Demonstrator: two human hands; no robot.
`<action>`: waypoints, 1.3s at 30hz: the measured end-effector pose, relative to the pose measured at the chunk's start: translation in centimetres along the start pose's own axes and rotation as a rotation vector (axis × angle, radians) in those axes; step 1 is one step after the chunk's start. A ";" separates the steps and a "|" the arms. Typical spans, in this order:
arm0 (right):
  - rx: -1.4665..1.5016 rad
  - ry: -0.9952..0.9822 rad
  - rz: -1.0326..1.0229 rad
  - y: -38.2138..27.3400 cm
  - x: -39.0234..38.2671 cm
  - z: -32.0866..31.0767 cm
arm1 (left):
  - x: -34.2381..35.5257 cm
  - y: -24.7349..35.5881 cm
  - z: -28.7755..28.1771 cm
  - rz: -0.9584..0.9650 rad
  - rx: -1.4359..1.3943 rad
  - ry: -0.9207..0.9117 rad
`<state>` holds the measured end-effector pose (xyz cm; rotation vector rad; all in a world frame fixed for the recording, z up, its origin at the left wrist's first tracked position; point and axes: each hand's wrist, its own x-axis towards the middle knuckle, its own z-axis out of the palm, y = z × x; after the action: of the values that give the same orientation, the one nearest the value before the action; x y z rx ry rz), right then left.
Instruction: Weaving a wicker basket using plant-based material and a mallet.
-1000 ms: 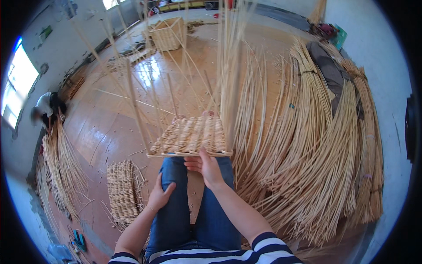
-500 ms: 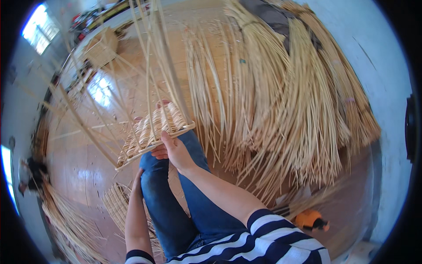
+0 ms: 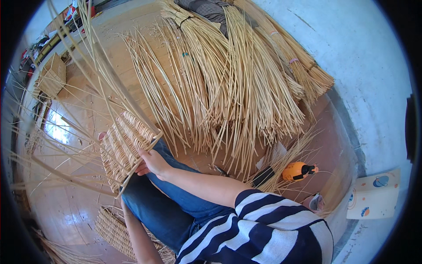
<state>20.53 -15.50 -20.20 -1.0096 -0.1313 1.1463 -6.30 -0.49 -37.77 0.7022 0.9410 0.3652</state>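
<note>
An unfinished wicker basket [image 3: 125,145] rests over my knees, its woven panel tilted and its long loose stakes rising toward the upper left. My right hand [image 3: 151,163] grips the panel's near rim, thumb on top and fingers curled under. My left forearm [image 3: 137,237] passes beneath the basket, which hides most of that hand. Fingertips of my left hand [image 3: 102,136] show at the panel's far left edge, holding it from below.
Large bundles of willow rods [image 3: 246,88] lie ahead and to the right. At right are an orange bottle [image 3: 295,171], a dark block [image 3: 263,177] and a card [image 3: 373,196] by the wall. Another woven panel [image 3: 115,231] lies lower left; a finished basket [image 3: 52,75] stands far left.
The view has swung to the right, so the basket and rods appear further left. The basket's panel has turned and tilts more steeply. Both hands keep hold of it.
</note>
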 end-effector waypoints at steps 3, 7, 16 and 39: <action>-0.004 0.006 0.018 0.3 -0.5 0.2 | 0.2 -0.2 0.6 0.030 -0.039 0.035; 0.017 0.003 0.014 0.0 -1.0 -1.1 | -2.8 1.7 3.5 0.106 0.220 0.144; 0.145 -0.013 0.094 -0.9 -1.8 -1.8 | -12.3 5.2 14.6 0.595 0.507 0.475; 0.232 0.873 0.039 5.6 -0.4 -31.3 | -11.3 7.6 16.8 0.375 0.289 0.561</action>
<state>34.01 -34.23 -42.07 -1.2185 0.7028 0.6513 1.54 -7.99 -19.04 1.0753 1.4117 0.7951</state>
